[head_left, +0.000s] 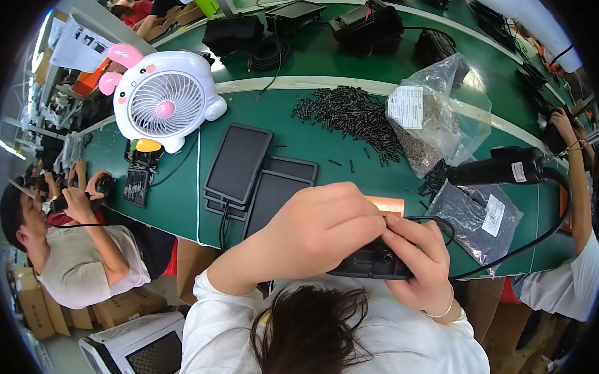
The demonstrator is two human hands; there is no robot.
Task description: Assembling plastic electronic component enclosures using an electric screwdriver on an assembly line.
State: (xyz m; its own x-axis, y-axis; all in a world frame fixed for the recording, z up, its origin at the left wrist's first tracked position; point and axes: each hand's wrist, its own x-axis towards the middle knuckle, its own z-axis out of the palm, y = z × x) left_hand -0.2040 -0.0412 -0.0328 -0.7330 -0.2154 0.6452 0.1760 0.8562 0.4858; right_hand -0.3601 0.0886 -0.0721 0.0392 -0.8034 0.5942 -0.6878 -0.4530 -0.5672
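Observation:
A black plastic housing (371, 262) with recesses in its face is held close to my body, above the near table edge. My right hand (421, 262) grips its right end, thumb and fingers closed around it. Over its upper edge bends my left hand (320, 226), the fingertips pinched together next to my right fingertips; whatever they pinch is hidden. A black cable (446, 225) loops out beside my right hand. Behind the hands a copper-coloured plate (391, 205) shows in part. Left of them lie several flat black panels (239, 164), overlapping, with a cable.
A pile of small black screw-like parts (356, 116) lies on the green table. Right of it are a clear bag of small parts (420, 133), a black electric screwdriver (487, 170) and a grey bag (475, 224). A rabbit-shaped fan (164, 99) stands left. People work on both sides.

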